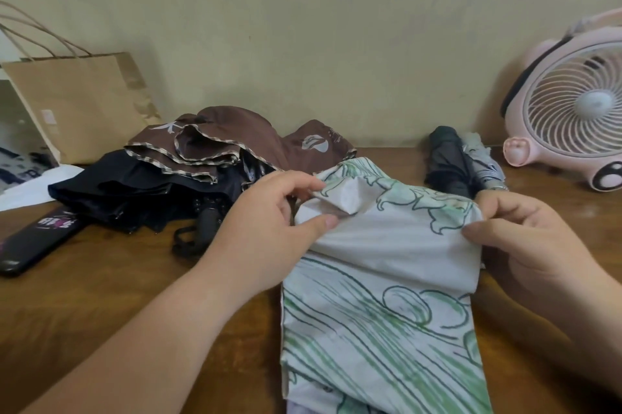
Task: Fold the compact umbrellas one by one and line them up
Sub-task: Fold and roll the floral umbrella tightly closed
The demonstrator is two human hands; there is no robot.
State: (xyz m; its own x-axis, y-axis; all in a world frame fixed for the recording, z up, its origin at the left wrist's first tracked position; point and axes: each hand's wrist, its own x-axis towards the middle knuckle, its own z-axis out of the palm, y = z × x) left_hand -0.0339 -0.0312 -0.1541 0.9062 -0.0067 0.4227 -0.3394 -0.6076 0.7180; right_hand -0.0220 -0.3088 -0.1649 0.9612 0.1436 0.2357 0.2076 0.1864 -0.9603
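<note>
A white umbrella with green line drawings (pixel 383 306) lies on the wooden table (pixel 101 295) in front of me, its cloth partly gathered. My left hand (pixel 272 228) pinches a fold of that cloth at its upper left. My right hand (pixel 525 238) pinches the cloth's upper right edge. Behind, at the left, a brown umbrella (pixel 229 140) lies loose on top of an unfolded black umbrella (pixel 134 191). Two folded umbrellas lie side by side at the back right, a black one (pixel 449 161) and a grey one (pixel 484 164).
A brown paper bag (pixel 84 107) leans on the wall at the back left. A pink desk fan (pixel 572 110) stands at the right. A black case with pink lettering (pixel 37 242) lies at the left edge, beside white paper (pixel 33 184).
</note>
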